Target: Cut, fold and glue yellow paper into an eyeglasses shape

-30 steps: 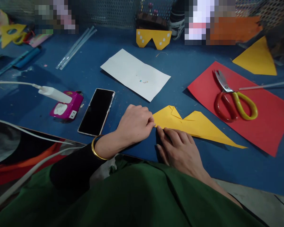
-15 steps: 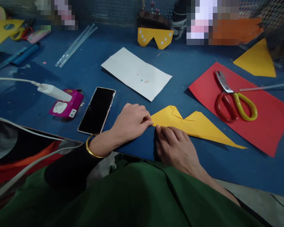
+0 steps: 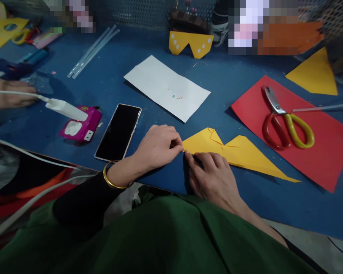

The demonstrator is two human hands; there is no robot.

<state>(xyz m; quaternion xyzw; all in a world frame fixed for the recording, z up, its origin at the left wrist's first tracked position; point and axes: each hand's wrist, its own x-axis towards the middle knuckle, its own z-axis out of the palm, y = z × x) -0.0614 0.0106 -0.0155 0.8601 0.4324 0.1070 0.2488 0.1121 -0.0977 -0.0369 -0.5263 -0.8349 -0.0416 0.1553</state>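
Observation:
A folded piece of yellow paper (image 3: 231, 152) lies on the blue table, with a notch in its far edge and a long pointed tip at the right. My left hand (image 3: 160, 146) pinches its left end between thumb and fingers. My right hand (image 3: 213, 173) rests along the near edge, its index fingertip pressed on the paper close to my left thumb and the other fingers curled. Right of the paper, scissors (image 3: 278, 108) with one red and one yellow handle lie on a red sheet (image 3: 317, 160).
A phone (image 3: 118, 131) and a purple power adapter (image 3: 82, 121) with a white plug sit to the left. Ahead are a white sheet (image 3: 165, 83), a yellow cut-out (image 3: 191, 43) and clear glue sticks (image 3: 93, 53). Another person's hand (image 3: 11, 93) is at the far left.
My right index finger has slid slightly left along the paper's edge and straightened. My left hand keeps its pinch. Another person's hand has come in at the left.

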